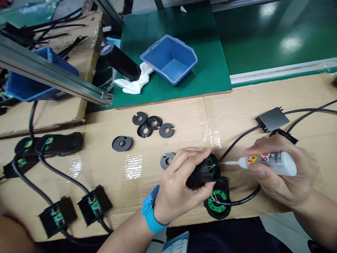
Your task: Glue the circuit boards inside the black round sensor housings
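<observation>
On cardboard, left hand (181,186) gripping black housing (201,174), right hand (281,172) pinching glue bottle (273,163) — nozzle seemingly touching wires.

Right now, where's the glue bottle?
In the head view, lower right: the glue bottle is in the right hand, nozzle pointing left into the black housing held by the left hand.

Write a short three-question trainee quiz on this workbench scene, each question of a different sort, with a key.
1. True or false: the left hand grips a round black plastic housing with a green circuit board inside.
2. Multiple choice: the right hand holds a) a screwdriver, b) a white squeeze bottle of glue, c) a pair of scissors.
3. Fill in: the loose dark grey slotted discs lie on the brown ______ bench cover.

Key: 1 true; 2 b; 3 cardboard.
</observation>
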